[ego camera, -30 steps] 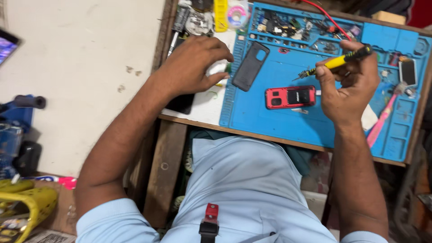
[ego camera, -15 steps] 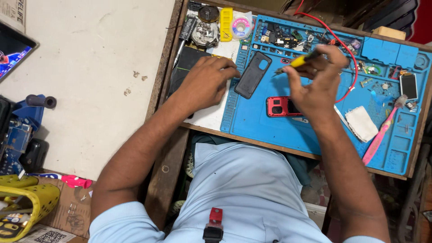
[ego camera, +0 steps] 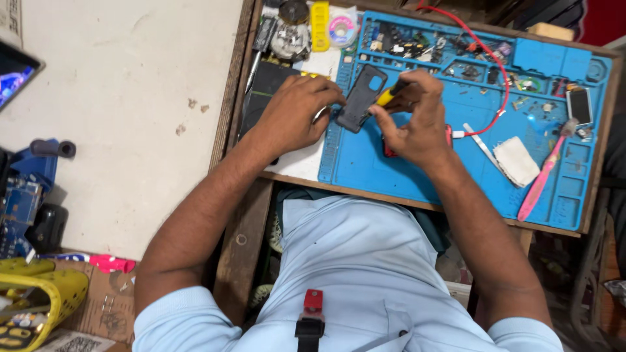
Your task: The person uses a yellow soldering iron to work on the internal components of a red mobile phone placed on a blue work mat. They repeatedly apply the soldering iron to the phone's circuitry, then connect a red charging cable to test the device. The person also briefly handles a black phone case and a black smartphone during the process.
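Right hand (ego camera: pixel 417 127) clamped on yellow-handled tool (ego camera: pixel 389 95), tip at dark phone back cover (ego camera: pixel 360 98). Left hand (ego camera: pixel 297 114), fingers together, steadies the cover's near edge. Work looks mid-way; red phone (ego camera: pixel 391 151) under right hand untouched.

a small phone-repair workshop — a wooden bench carries a blue silicone repair mat (ego camera: pixel 456 176) whose compartments hold tiny parts and screws, with a solder-wick spool (ego camera: pixel 342 29), a pink brush (ego camera: pixel 541 176), a red cable (ego camera: pixel 499 78) and a loose circuit board (ego camera: pixel 16 208) lying about.
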